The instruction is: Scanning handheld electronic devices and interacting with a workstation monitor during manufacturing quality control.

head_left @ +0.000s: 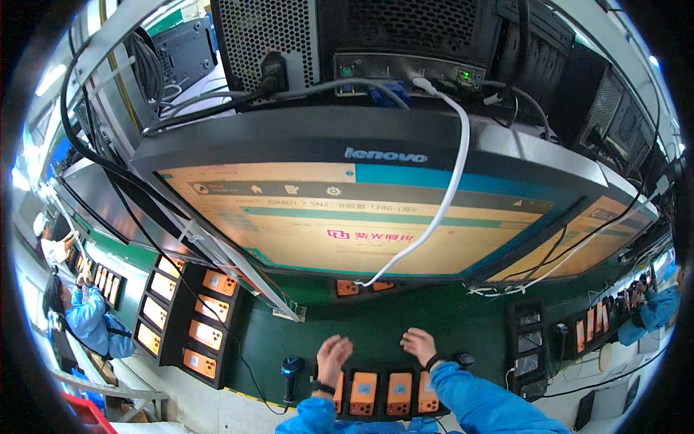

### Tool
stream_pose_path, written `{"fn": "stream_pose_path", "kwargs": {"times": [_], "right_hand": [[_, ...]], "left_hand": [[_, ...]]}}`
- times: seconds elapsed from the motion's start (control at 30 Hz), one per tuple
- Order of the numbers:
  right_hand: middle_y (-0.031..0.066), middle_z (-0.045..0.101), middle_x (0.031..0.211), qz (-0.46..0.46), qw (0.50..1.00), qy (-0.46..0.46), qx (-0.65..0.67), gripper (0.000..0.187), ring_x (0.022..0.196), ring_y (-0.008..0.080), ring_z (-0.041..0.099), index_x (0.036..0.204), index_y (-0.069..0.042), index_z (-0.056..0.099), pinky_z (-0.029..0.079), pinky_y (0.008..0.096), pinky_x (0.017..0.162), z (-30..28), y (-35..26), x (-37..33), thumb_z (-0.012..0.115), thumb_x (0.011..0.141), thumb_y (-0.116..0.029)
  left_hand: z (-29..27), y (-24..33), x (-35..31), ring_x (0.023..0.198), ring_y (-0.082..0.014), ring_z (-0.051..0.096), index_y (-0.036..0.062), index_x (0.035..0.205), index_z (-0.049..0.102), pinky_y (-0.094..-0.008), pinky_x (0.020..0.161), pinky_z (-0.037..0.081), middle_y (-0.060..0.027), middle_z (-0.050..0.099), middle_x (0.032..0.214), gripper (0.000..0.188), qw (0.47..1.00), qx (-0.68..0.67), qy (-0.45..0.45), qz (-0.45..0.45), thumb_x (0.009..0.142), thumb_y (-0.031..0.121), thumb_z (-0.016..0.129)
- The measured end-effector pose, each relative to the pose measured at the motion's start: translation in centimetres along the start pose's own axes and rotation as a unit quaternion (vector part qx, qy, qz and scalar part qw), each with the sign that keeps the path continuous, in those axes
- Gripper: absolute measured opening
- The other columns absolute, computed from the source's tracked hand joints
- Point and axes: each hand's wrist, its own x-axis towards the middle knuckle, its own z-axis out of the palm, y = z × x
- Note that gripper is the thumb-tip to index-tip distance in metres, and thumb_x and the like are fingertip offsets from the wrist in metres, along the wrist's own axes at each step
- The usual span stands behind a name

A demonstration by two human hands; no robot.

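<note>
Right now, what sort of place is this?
Probably an electronics assembly or test line: orange phones in black trays on a green bench, a large monitor above, co-workers in blue at neighbouring stations.

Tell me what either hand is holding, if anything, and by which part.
Nothing is visibly held: the left hand and the right hand both look empty.

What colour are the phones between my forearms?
The phones are orange, best seen in the head view.

Orange phones in a row
</note>
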Motion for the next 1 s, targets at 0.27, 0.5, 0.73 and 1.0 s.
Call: {"fn": "stream_pose_path", "kwargs": {"times": [0.27,0.5,0.73,1.0], "right_hand": [[0.0156,0.036,0.134,-0.312,0.918,-0.155,-0.191,0.077,0.123,0.0271,0.039,0.136,-0.006,0.026,0.039,0.0394,0.095,12.0,-5.7,-3.6,0.071,0.074,-0.014],[0.0073,0.062,0.092,-0.367,0.794,-0.369,-0.313,0.035,0.093,0.0185,0.057,0.113,-0.001,0.053,0.043,0.0351,0.084,17.7,-7.9,-13.0,0.063,0.082,-0.013],[0.0149,0.063,0.071,-0.221,0.810,0.016,-0.543,0.028,0.068,0.0297,0.062,0.091,-0.003,0.063,0.048,0.0359,0.062,-0.2,9.6,-19.2,0.048,0.090,-0.027],[0.0094,0.053,0.057,-0.074,0.858,0.179,-0.476,0.044,0.054,0.0216,0.056,0.072,-0.004,0.057,0.042,0.0346,0.052,-8.8,14.3,-30.9,0.035,0.094,-0.035]], "left_hand": [[-9.7,1.6,-6.6,0.086,-0.0255,0.055,0.0002,0.102,0.051,-0.0361,0.075,0.046,-0.0134,0.055,0.093,0.033,0.779,0.502,0.283,0.249,0.070,0.003,0.058],[-19.5,-1.3,-3.3,0.081,-0.0293,0.062,0.0018,0.098,0.054,-0.0417,0.070,0.049,-0.0173,0.063,0.089,0.045,0.773,0.576,0.248,0.097,0.067,0.029,0.072],[-20.3,-1.0,-6.0,0.045,-0.0175,0.058,-0.0005,0.074,0.059,-0.0317,0.045,0.045,-0.0072,0.059,0.055,0.032,0.871,0.470,0.141,-0.028,0.071,0.029,0.070],[-13.6,0.9,-13.7,0.042,-0.0088,0.048,0.0037,0.072,0.058,-0.0251,0.040,0.037,-0.0006,0.054,0.053,0.021,0.895,0.424,0.043,-0.131,0.078,0.021,0.067]]}}
